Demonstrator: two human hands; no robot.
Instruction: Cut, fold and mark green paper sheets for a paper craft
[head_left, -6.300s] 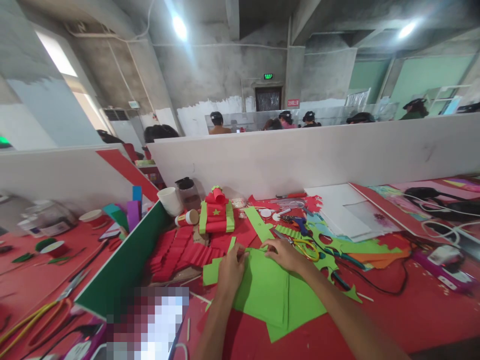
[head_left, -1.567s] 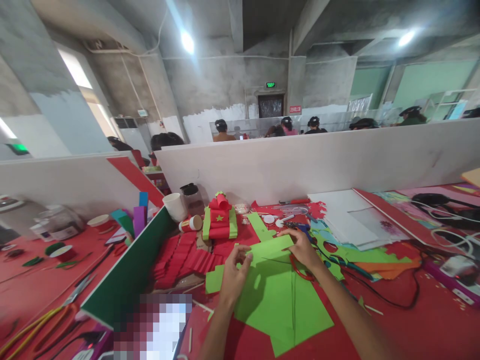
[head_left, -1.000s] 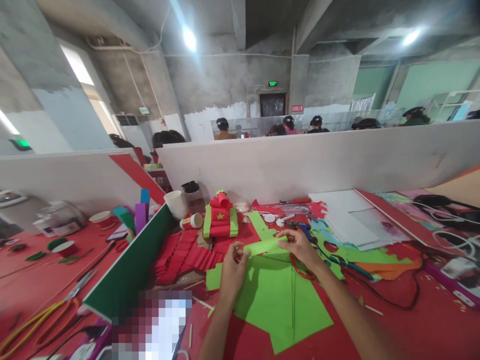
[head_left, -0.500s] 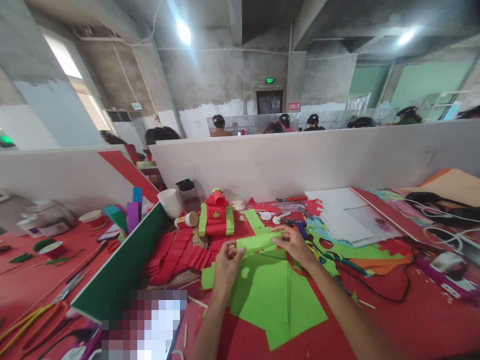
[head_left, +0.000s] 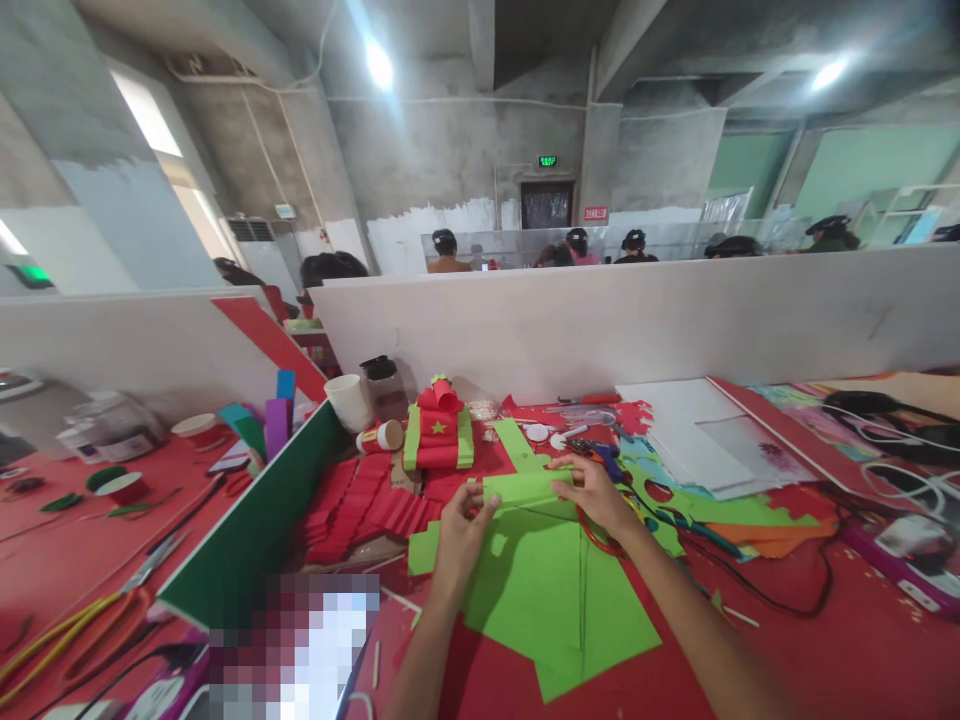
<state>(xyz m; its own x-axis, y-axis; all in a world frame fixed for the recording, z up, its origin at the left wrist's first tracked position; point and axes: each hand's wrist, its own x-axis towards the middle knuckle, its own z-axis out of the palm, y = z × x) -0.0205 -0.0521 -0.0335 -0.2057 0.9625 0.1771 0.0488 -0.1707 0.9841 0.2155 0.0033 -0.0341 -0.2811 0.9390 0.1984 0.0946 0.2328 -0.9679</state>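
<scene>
A narrow strip of green paper (head_left: 525, 487) stretches between my two hands. My left hand (head_left: 463, 515) pinches its left end, and my right hand (head_left: 589, 492) pinches the right end. Larger green paper sheets (head_left: 555, 600) lie overlapping on the red table just below. Orange-red scissor handles (head_left: 598, 535) show partly under my right wrist. Behind my hands stands a red paper model (head_left: 437, 430) with green sides and a yellow-green star. Folded red paper pieces (head_left: 360, 510) are piled left of my left hand.
A green divider board (head_left: 247, 510) rises on the left, with scissors (head_left: 146, 575) beyond it. White cup (head_left: 349, 402) and tipped glue bottle (head_left: 381, 437) stand behind. Right are paper scraps (head_left: 780, 510), white sheets (head_left: 697, 440), cables and a purple power strip (head_left: 896, 565). People sit beyond the white partition (head_left: 600, 310).
The whole view has shifted slightly, so the scene sits a little further right. Both hands keep hold of the green strip, whose face is turned a little differently.
</scene>
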